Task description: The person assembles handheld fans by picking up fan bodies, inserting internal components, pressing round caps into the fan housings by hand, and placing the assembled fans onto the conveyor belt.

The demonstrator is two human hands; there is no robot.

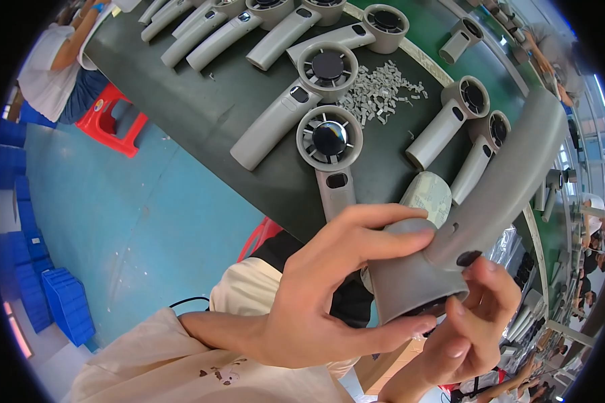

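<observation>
My left hand [323,289] is closed round the head of a grey handheld fan [511,174], thumb and fingers on either side of it. The fan is tipped, its round opening facing down toward me and its handle pointing up to the right. My right hand [480,322] has curled fingers at the rim of the head, with one fingertip against a small dark oval piece [469,258] at the base of the handle. What lies between the right fingers is partly hidden. Just beyond my left hand lies another grey fan [330,138], and beside it a pale patterned rounded object [429,196].
Several grey fans line the dark table [202,114]. A heap of small pale pieces [380,93] lies among them. To the right runs a green conveyor [430,40]. A red stool [111,117] and blue crates [68,305] stand left. Other people work nearby.
</observation>
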